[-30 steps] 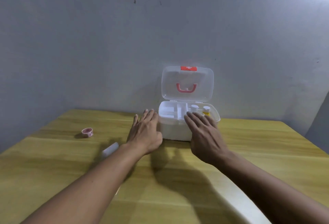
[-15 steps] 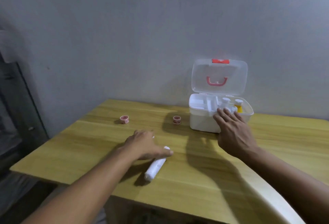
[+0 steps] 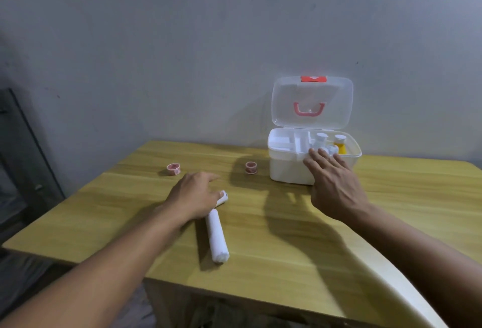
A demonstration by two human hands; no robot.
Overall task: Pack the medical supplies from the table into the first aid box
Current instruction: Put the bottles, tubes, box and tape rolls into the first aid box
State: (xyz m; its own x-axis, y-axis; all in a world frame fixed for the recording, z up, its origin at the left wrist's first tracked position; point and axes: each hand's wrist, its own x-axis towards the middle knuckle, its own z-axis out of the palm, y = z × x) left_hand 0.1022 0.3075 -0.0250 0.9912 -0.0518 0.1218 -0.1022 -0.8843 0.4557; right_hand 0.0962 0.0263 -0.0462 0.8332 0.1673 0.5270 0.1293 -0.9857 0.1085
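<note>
Open first aid box (image 3: pixel 289 168) at 1 o'clock; right hand (image 3: pixel 332 184) blocks its front; bare table (image 3: pixel 300 236) between hands gives passage.

Your wooden table (image 3: pixel 287 223) carries the open first aid box (image 3: pixel 292 171). Two gauze rolls (image 3: pixel 217 239) and two tape rolls (image 3: pixel 173 169) lie on it too.

Glossy plastic box (image 3: pixel 289 168) on smooth wooden table (image 3: pixel 273 236).

Two gauze rolls (image 3: pixel 217 239), two tape rolls (image 3: pixel 173 169), one box (image 3: pixel 289 171)
</note>
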